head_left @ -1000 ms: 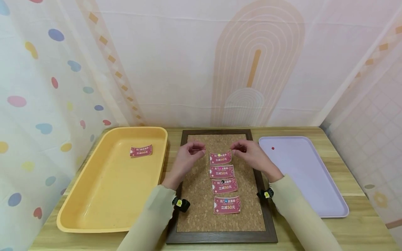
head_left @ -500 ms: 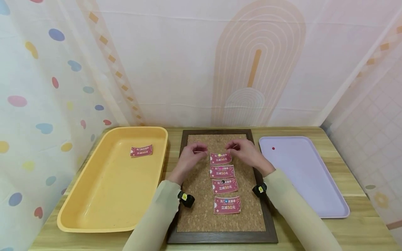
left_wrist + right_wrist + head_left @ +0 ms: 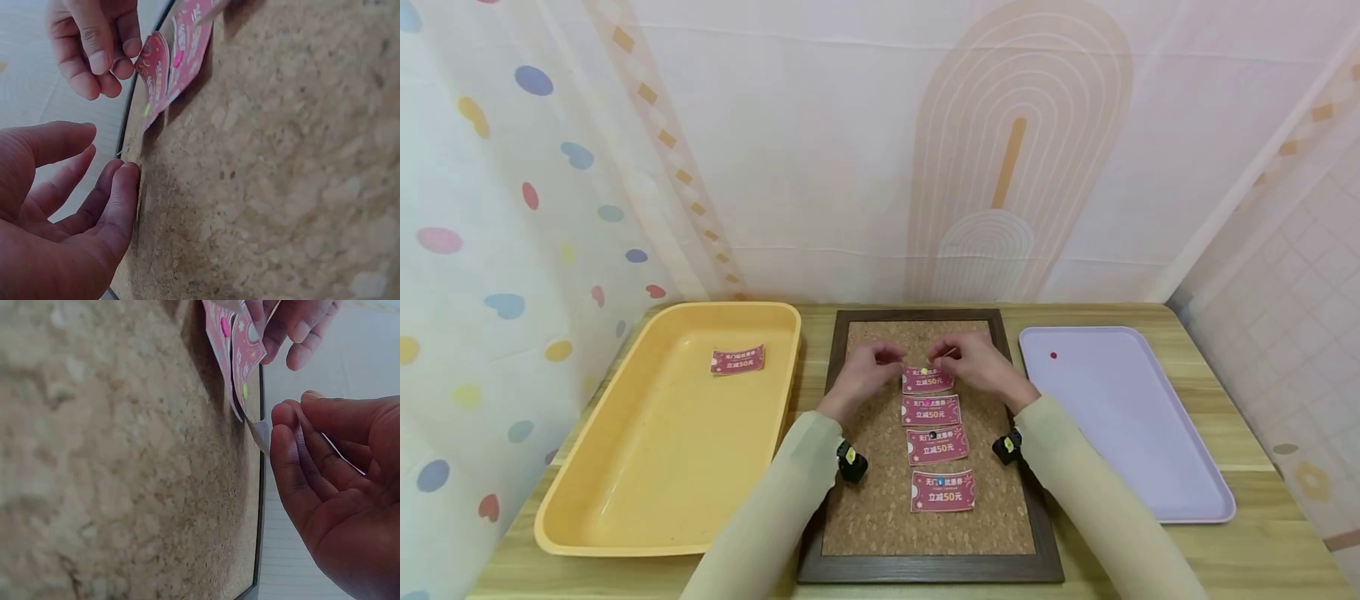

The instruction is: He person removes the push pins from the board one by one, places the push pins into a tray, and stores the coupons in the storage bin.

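On a cork board (image 3: 861, 500) in a dark frame, several pink coupons lie in a column. A yellow pushpin (image 3: 924, 372) sits in the top coupon (image 3: 928, 383), whose ends curl up off the cork. My left hand (image 3: 871, 371) is at this coupon's left end, thumb apart from the fingers and fingertips against the cork in the left wrist view. Over the right end is my right hand (image 3: 977, 364); in the right wrist view its fingertips (image 3: 284, 440) are right at the curled corner. Neither hand grips anything. Below lies the coupon with a pink pin (image 3: 930, 413).
Left of the board stands a yellow tray (image 3: 655, 546) with one loose coupon (image 3: 738, 361) inside. To the right, a lilac tray (image 3: 1142, 417) holds one red pushpin (image 3: 1053, 356). The bottom coupon (image 3: 942, 497) carries a blue pin. A curtain hangs behind the table.
Both hands have moved inward toward each other over the top coupon, the right hand now overlapping its upper right corner. The coupons, pins and trays stay where they were.
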A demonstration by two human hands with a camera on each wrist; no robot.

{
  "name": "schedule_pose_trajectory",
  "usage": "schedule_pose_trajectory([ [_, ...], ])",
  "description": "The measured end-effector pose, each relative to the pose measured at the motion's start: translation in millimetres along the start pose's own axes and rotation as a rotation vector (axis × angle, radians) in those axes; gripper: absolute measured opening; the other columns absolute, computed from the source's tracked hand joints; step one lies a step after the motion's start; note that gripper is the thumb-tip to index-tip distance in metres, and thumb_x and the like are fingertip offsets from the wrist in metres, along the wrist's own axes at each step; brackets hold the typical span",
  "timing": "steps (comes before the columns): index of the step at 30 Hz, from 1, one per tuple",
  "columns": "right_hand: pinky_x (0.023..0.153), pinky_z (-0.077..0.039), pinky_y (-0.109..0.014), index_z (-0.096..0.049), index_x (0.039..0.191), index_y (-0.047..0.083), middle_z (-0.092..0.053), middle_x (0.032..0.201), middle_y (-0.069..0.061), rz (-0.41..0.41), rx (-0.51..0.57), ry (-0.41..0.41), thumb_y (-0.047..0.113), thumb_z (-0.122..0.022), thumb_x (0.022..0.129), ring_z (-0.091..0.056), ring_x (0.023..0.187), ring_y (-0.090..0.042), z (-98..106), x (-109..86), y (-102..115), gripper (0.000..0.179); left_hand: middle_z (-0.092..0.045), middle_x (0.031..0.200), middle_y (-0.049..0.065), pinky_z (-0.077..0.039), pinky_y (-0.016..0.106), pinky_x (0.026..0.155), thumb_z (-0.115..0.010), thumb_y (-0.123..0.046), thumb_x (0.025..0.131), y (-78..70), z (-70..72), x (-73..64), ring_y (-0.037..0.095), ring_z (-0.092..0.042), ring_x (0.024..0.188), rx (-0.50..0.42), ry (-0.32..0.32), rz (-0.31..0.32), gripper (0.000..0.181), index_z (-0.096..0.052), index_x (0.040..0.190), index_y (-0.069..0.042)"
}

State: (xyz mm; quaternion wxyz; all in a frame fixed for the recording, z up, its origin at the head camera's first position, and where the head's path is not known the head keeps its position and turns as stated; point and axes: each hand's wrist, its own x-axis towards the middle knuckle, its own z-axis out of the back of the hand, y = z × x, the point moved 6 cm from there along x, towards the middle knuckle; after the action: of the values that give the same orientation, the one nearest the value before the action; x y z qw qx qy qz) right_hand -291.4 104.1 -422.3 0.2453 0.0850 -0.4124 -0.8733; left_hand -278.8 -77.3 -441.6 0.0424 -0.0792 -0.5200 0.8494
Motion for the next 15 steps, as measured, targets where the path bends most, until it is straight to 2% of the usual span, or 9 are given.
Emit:
schedule_pose_trajectory([
  [9,0.079,-0.056,-0.035,-0.074,0.115,-0.002,-0.074,0.105,-0.011,-0.006,-0.040,0.048,0.003,-0.065,0.098,-0.068,0.093,-0.020,-5.0,4.7,-3.5,0.020,-0.072,0.111,0.010,-0.053,0.041,0.090,-0.069,-0.008,0.098,-1.2,-1.8,4.8,0.025,-0.065,0.102,0.122,0.014,-0.048,0.017,-0.075,0.112,-0.003],
  [15,0.076,-0.054,-0.031,-0.074,0.116,-0.001,-0.074,0.103,-0.010,-0.049,-0.041,0.092,0.003,-0.065,0.099,-0.066,0.088,-0.016,-7.7,7.0,-5.6,0.020,-0.073,0.107,0.006,-0.053,0.041,0.090,-0.071,-0.011,0.097,-1.9,-6.0,7.2,0.021,-0.065,0.099,0.210,0.045,-0.054,0.012,-0.077,0.107,-0.008],
])
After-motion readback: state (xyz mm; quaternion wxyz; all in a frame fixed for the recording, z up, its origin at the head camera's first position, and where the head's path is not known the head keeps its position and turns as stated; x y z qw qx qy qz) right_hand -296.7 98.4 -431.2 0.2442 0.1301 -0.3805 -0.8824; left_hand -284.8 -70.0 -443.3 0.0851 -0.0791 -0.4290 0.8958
